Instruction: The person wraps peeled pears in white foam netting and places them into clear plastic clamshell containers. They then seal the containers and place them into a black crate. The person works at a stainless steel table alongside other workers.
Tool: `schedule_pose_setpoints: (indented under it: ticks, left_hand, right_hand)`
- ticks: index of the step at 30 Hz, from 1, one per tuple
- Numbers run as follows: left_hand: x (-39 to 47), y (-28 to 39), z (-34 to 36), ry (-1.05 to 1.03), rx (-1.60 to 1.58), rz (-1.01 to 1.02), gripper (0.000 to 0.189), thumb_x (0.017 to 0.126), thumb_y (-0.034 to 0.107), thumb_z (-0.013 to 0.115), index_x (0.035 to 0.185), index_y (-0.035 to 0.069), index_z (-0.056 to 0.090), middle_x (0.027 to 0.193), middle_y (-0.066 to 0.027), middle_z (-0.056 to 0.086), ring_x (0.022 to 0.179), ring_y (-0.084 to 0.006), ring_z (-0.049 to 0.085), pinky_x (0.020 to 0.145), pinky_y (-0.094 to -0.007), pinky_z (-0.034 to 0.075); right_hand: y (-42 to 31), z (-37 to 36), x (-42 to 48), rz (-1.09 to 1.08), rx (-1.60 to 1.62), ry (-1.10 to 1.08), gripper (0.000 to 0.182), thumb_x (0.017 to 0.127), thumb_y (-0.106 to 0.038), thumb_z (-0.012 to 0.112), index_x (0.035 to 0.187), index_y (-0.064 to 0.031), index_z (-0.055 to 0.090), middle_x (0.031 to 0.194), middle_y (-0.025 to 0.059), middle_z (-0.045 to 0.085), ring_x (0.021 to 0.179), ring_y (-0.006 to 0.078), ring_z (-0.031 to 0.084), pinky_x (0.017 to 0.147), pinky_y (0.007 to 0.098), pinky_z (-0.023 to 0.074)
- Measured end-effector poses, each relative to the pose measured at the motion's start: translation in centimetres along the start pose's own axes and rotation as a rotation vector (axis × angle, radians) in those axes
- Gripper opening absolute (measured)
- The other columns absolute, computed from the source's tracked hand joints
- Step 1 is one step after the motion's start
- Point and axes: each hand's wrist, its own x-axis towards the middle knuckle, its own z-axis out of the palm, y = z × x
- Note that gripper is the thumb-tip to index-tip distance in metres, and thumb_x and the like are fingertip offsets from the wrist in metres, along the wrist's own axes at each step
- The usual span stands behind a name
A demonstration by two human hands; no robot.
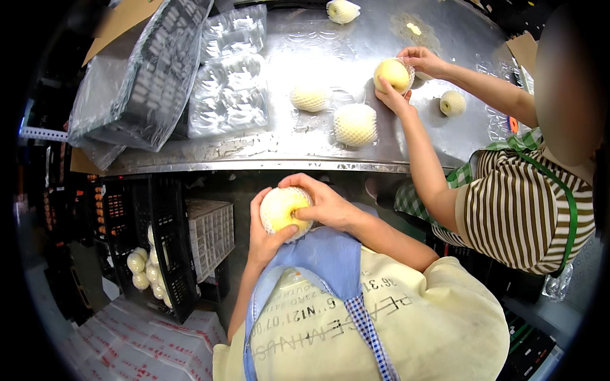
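Between my two hands, in front of my chest, is a round yellow fruit partly wrapped in a white foam net. My left hand cups it from the left and below. From the right, my right hand grips it, fingers over the top and thumb by the stem hollow. On the metal table beyond lie a net-wrapped fruit and another netted fruit, both apparently on clear plastic trays. Stacked clear plastic trays stand left of them.
At the right, a co-worker's hands hold another yellow fruit in a net. A netted fruit lies nearby, another at the back. A plastic-lined crate stands on the table's left. Below are black crates and a white crate.
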Motion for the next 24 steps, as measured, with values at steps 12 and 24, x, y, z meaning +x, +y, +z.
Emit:
schedule_pose_setpoints:
  ticks: [12,24]
  left_hand:
    - [9.7,2.4,5.9,-0.056,-0.193,-0.138,0.07,0.078,0.017,0.069,0.136,0.001,0.031,0.122,-0.0167,0.05,0.111,-0.0246,0.054,0.094,-0.0355,0.046]
    - [15.6,4.3,7.5,-0.165,-0.249,-0.4,0.065,0.081,0.016,0.066,0.134,0.001,0.031,0.121,-0.017,0.05,0.109,-0.0248,0.056,0.087,-0.0382,0.052]
  right_hand:
    - [-5.7,-7.4,-0.1,-0.171,0.115,0.154,0.06,0.069,0.0,0.057,0.128,0.0,0.045,0.125,0.009,0.049,0.121,0.0184,0.046,0.104,0.0323,0.0359]
    - [-6.9,-11.3,-0.8,-0.743,-1.098,0.508,0.041,0.061,-0.003,0.059,0.099,-0.0129,0.068,0.12,0.0139,0.051,0.115,0.0342,0.046,0.097,0.0438,0.0381]
